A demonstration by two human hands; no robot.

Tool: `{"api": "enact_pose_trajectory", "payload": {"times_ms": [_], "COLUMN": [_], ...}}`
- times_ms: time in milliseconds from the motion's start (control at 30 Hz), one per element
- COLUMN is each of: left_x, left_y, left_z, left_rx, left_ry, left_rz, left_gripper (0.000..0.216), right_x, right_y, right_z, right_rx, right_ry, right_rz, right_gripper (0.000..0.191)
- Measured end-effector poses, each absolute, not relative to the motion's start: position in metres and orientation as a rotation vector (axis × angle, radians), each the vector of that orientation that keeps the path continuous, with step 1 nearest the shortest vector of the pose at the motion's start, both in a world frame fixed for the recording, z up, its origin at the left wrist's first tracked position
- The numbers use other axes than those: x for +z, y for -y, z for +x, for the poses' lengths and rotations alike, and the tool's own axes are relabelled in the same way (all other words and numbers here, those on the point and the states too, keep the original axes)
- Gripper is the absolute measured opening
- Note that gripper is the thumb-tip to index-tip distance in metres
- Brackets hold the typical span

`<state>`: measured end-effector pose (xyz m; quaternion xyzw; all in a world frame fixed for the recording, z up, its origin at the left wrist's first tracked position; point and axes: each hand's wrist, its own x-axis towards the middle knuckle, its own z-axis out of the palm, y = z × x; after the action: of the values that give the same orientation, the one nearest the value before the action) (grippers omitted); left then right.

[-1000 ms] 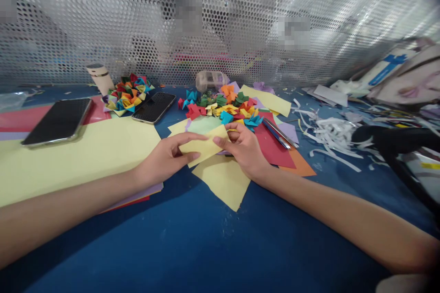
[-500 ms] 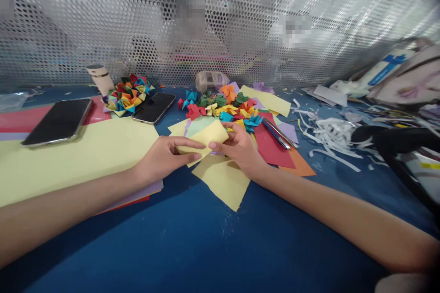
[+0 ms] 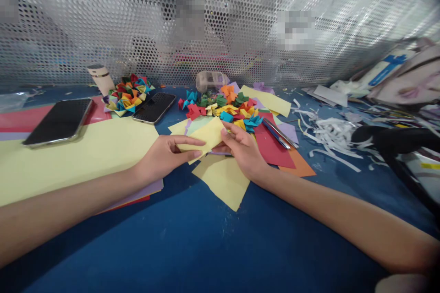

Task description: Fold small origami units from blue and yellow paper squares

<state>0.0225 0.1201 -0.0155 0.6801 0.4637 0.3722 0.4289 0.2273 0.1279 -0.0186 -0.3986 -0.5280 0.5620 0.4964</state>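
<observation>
Both hands hold one small piece of yellow paper (image 3: 211, 133), raised just over the table and slanting up to the right; it looks folded. My left hand (image 3: 168, 153) pinches its left end between thumb and fingers. At the right edge, my right hand (image 3: 242, 149) grips it, thumb on the near face and some fingers hidden behind. Below them a loose yellow sheet (image 3: 225, 181) lies on the blue table. Just beyond the paper sits a heap of folded coloured paper pieces (image 3: 230, 106) in red, blue, green, orange and yellow.
Large coloured sheets (image 3: 113, 151) lie at left with a dark tablet (image 3: 60, 121) on them. A phone (image 3: 154, 107), a folded-paper cluster (image 3: 129, 96) and a white cylinder (image 3: 101, 81) stand behind. Pens (image 3: 277, 135) rest on red paper. White paper strips (image 3: 333, 137) spread at right, before a perforated metal screen (image 3: 240, 23).
My right thumb has shifted up and right along the yellow paper, towards its upper right corner. The left hand stays nearly still.
</observation>
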Motion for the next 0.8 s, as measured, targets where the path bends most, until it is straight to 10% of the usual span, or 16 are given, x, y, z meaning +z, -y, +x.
{"api": "enact_pose_trajectory", "payload": {"times_ms": [800], "left_x": [-0.0164], "left_y": [-0.1203], "left_z": [0.0247], "left_rx": [0.915], "left_ry": [-1.013], "left_rz": [1.615], "left_gripper": [0.030], "right_x": [-0.0120], "right_y": [-0.1209], "right_z": [0.2253], "right_rx": [1.259], "right_ry": [1.327], "right_rz": [-1.064], "right_gripper": [0.053]}}
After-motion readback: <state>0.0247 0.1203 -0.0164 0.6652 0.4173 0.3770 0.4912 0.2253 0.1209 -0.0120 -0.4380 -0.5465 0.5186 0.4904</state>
